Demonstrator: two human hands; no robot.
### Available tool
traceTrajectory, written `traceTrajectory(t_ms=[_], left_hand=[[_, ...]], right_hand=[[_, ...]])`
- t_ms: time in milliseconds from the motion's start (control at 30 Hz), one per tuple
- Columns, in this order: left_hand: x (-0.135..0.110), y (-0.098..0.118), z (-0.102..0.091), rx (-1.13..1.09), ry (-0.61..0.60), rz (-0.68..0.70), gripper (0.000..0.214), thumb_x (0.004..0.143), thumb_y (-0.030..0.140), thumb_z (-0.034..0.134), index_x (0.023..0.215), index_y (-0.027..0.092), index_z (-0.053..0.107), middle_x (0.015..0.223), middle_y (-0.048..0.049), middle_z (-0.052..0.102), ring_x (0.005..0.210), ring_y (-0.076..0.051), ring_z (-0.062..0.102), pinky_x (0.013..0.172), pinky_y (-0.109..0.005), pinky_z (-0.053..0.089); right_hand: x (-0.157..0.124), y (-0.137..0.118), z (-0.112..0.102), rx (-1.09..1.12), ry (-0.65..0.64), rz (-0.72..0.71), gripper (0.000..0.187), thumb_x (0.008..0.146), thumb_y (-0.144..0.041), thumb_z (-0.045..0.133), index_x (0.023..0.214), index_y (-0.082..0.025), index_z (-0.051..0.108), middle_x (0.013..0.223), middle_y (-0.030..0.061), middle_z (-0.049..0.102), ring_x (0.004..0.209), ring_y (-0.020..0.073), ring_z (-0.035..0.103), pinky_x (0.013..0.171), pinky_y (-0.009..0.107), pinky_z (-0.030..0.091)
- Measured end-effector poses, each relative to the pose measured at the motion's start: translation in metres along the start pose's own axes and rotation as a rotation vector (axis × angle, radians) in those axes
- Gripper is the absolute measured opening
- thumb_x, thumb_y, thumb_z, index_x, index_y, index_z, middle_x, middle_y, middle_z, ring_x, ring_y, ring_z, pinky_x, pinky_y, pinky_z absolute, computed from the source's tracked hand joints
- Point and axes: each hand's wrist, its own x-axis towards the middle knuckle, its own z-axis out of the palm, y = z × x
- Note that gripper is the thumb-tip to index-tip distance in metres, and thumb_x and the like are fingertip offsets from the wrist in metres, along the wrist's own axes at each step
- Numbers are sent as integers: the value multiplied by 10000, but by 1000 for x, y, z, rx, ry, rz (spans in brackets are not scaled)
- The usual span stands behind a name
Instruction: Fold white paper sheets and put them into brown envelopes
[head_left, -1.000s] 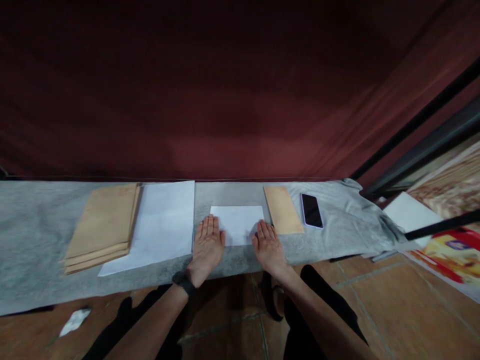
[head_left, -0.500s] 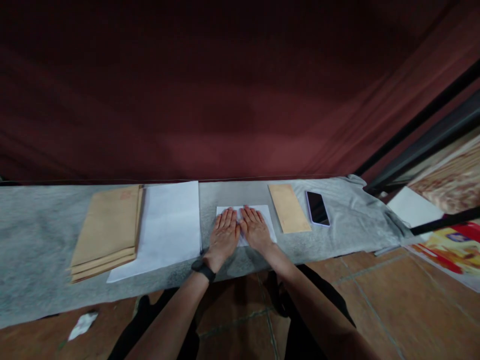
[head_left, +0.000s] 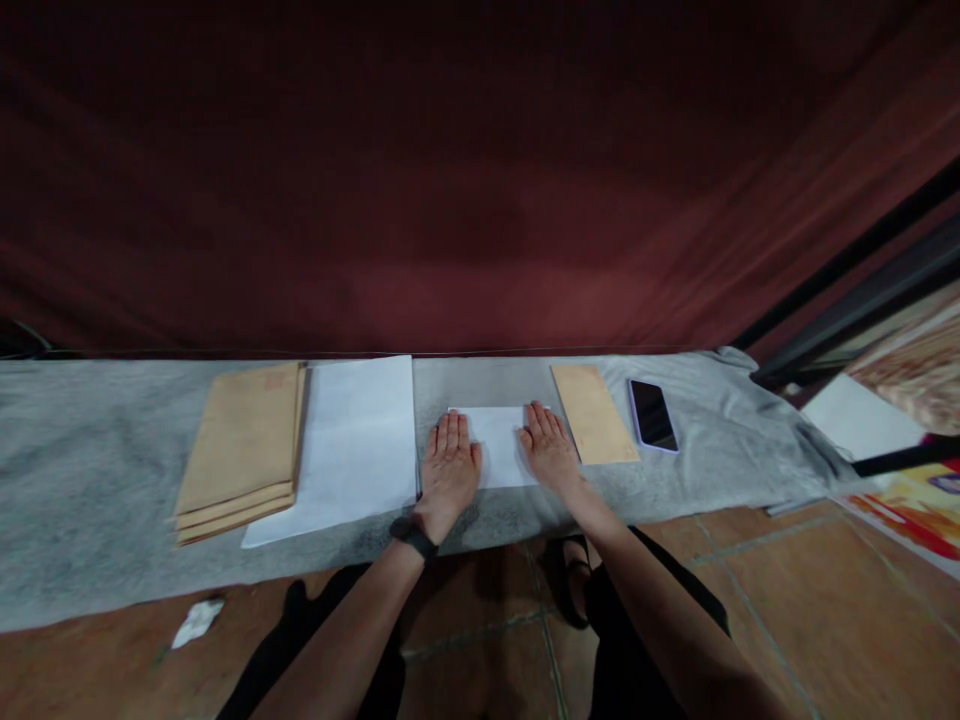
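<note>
A folded sheet of white paper (head_left: 500, 450) lies on the grey cloth in front of me. My left hand (head_left: 451, 462) rests flat on its left end, fingers stretched out and a dark watch on the wrist. On the right end lies my right hand (head_left: 551, 450), also flat with its fingers extended. Between the two hands the middle of the paper shows. Just right of my right hand is a single brown envelope (head_left: 598, 414). Left of my left hand lie large white paper sheets (head_left: 360, 440), partly covered by a stack of brown envelopes (head_left: 244, 435).
A phone (head_left: 653, 415) with a pale purple edge lies right of the single envelope. Grey cloth (head_left: 97, 480) covers the long narrow surface, with a dark red curtain (head_left: 480, 220) behind it. A crumpled white tissue (head_left: 198, 622) is on the tiled floor.
My hands have slid apart from the middle of the folded paper to its two ends, staying flat. The whole view has shifted slightly, so the things appear further right.
</note>
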Motion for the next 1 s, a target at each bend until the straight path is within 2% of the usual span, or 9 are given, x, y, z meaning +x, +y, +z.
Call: traceTrajectory(t_ms=[133,267,367,533,700,800,900,1000], left_hand=[[-7,2,-2,-10,21,44,609,1024,323,347,1551,19,379,1638,-214,341,1551,-324,278,1265,-517,238],[-20,7,-2,-59,-47,324,578,1039,417,388,1556,161,408,1646,-120,378,1551,-282,290,1280,-522,205],[-27,7,-4,-79,-99,427,573,1039,475,403,1542,202,425,1644,-105,389,1543,-271,310,1277,-520,212],[-20,-2,-15,-109,-202,496,577,1019,469,481,1512,168,462,1619,-144,420,1529,-282,340,1257,-520,260],[-13,-9,-29,-149,-255,521,458,1006,327,522,1438,179,550,1552,-140,513,1467,-259,451,1237,-487,320],[-13,-12,-36,-173,-269,533,448,985,272,541,1420,169,568,1542,-133,529,1449,-247,474,1241,-466,323],[-13,-20,-39,-197,-261,538,453,963,215,536,1414,199,578,1554,-99,522,1458,-224,461,1264,-462,287],[-10,-32,-38,-183,-228,493,487,944,151,501,1420,221,578,1575,-79,498,1473,-224,440,1278,-491,254]], right_hand=[[5,7,-1,23,-17,-23,556,1065,-348,339,1548,-89,434,1615,157,419,1492,289,396,1216,467,319],[13,7,-6,27,-19,-66,536,1065,-359,367,1531,-108,455,1593,152,460,1477,284,401,1212,470,311],[18,5,-10,17,-6,-81,508,1065,-346,388,1499,-100,487,1533,165,523,1427,291,441,1203,473,306],[26,6,-18,5,-14,-80,446,1062,-307,397,1428,-114,561,1386,170,610,1247,297,550,1162,464,331],[31,8,-24,40,-40,-37,405,1033,-294,445,1380,-161,608,1267,164,634,1161,308,559,1077,450,404],[33,12,-27,149,-63,35,403,987,-295,529,1341,-135,634,1247,177,635,1181,315,549,1075,443,414],[35,21,-30,345,-73,100,292,909,-246,606,1157,-144,719,1170,153,667,1156,289,571,1076,413,417],[36,32,-36,532,-95,147,139,829,-174,608,865,-207,738,963,70,703,996,231,623,983,362,465]])
